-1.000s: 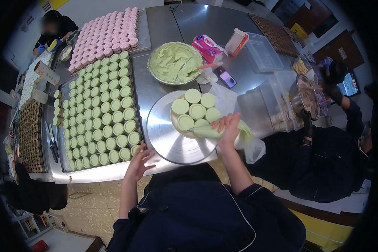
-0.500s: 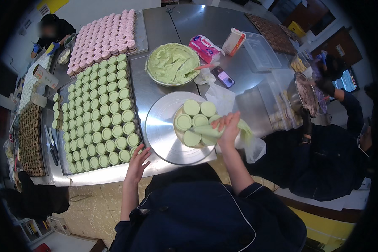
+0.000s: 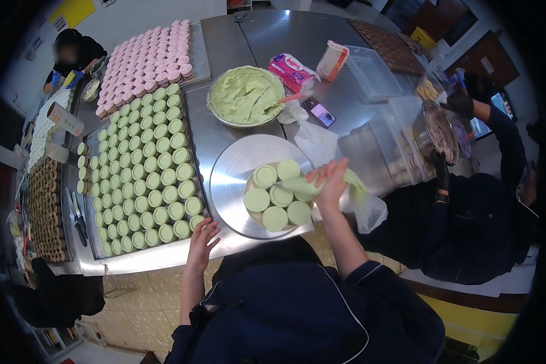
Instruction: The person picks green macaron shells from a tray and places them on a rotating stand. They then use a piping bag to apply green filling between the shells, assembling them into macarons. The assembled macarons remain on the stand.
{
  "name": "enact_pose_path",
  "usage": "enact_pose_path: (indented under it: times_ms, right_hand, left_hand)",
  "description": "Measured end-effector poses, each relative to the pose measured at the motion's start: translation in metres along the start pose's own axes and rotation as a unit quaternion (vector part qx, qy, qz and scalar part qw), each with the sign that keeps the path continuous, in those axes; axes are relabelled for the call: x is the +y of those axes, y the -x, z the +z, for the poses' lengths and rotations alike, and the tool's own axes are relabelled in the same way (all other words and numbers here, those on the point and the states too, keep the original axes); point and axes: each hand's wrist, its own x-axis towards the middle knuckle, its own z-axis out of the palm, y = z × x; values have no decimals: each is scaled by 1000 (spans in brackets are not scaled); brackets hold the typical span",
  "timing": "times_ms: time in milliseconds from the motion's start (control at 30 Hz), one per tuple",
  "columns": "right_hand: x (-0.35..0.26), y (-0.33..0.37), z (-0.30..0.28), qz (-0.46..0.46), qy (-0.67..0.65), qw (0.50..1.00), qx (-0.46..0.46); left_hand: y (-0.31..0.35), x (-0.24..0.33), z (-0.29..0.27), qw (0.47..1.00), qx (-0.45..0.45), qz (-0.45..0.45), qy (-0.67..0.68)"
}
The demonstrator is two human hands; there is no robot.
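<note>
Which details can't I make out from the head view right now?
Head view throughout:
Green rounds on the turntable: some partly hidden by the right hand and piping bag.
Flow at the bag's tip: too small to tell.
Phone screen: too small to read.
Bowl bottom: covered by green cream.

A wide steel table (image 3: 215,45) fills the middle, its straight edges bowed by the lens; a dark seam crosses its far half. Light glares white along its near edge. Beyond, at upper left, rises a pale wall (image 3: 136,15) with a yellow sheet (image 3: 79,11) and small papers on it. Brown panels (image 3: 488,64) stand at upper right. Below the table lies a tan, speckled floor (image 3: 142,297). White shelves (image 3: 48,340) sit at lower left; at lower right, a white counter (image 3: 461,289) tops a yellow front (image 3: 467,316).
</note>
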Motion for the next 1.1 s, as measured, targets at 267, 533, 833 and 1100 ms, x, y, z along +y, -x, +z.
enact_pose_path:
  times_ms: [267,533,833,1100]
  right_hand:
    - [-23,-3,0,-63,-55,991,109]
    - [-50,4,-57,-86,-98,975,179]
    - [-34,23,-102,67,-189,937,286]
    - [-36,6,-106,200,-377,851,305]
  left_hand:
    - [-15,-23,16,976,6,113,-184]
    - [-25,-17,49,957,-90,120,-247]
    - [-33,-19,50,970,-88,126,-189]
    - [-22,-41,66,980,-57,114,-151]
